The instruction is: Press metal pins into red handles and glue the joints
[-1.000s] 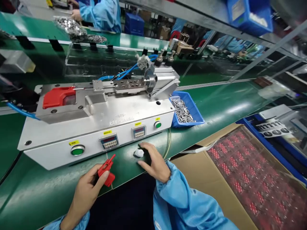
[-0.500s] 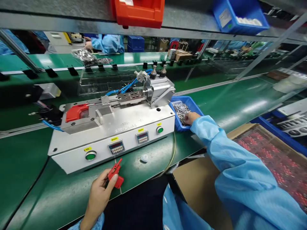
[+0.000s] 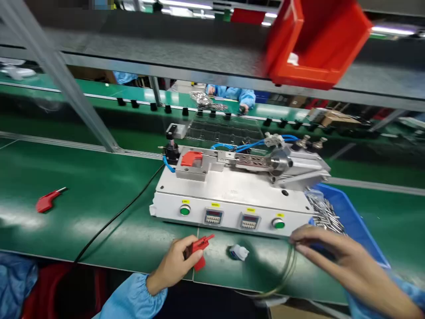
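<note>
My left hand (image 3: 177,261), low in the middle, is closed around a red pistol-shaped plastic part (image 3: 201,262) with a thin tip pointing up and right. My right hand (image 3: 335,254) is at the right, its thumb and fingertips pinched together in front of the machine's corner; whatever is between them is too small or blurred to name. Behind its wrist stands a blue bin (image 3: 353,219) with many small metal pins (image 3: 327,212). Beyond both hands sits the white bench machine (image 3: 232,184), with another red part (image 3: 191,158) in its left fixture.
A small white capped bottle (image 3: 238,252) lies on the green bench (image 3: 122,241) between my hands. A red part with a metal tip (image 3: 48,200) lies far left. A black cable (image 3: 119,212) crosses the bench. An orange-red bin (image 3: 318,48) is on the shelf above; a co-worker's sleeves (image 3: 232,93) show beyond.
My right hand has come out of the blue bin and moved toward the machine's front corner, pinched. My left hand still holds the red part. The view has swung left.
</note>
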### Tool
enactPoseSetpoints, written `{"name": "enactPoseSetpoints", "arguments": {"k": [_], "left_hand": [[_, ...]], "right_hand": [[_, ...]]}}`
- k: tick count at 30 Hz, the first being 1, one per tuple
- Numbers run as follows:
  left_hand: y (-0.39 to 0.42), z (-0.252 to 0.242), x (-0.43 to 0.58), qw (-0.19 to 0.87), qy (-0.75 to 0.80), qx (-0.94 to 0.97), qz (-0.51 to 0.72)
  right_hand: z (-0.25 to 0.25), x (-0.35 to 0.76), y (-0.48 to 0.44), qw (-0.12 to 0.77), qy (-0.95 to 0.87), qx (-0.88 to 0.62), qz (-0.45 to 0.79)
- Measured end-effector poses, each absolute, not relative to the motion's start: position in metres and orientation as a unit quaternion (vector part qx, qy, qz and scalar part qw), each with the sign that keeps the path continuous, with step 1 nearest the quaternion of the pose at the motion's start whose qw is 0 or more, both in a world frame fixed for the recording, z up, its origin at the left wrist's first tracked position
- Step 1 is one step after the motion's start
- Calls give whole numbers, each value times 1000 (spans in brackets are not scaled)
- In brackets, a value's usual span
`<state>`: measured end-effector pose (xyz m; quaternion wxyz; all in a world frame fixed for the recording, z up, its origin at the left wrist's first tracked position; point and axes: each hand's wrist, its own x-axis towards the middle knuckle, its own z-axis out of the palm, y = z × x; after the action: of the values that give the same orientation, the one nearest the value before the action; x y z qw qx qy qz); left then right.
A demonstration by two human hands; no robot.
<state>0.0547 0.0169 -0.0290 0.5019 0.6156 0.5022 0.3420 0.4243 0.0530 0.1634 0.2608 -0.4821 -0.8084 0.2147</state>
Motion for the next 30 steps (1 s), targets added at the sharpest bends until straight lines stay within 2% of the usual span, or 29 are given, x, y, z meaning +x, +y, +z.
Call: {"name": "enactPoseSetpoints", "arguments": {"k": [5,11,19,26,30], "left_hand": [[18,-23,54,479,519,615,351],[16,-23,49,486,495,623,363],[18,-18,50,492,490,615,373],[18,-11,53,509,482,614,362],[20,-13,56,505,493,615,352]], "right_hand": [[175,328,107,252,-846,-404,241],[181,239,218,346,-837,-411,101],[145,235,244,291,-863,-413,1],[156,230,242,276,-881,-383,-32],[165,208,255,222,-905,-364,-19]]}}
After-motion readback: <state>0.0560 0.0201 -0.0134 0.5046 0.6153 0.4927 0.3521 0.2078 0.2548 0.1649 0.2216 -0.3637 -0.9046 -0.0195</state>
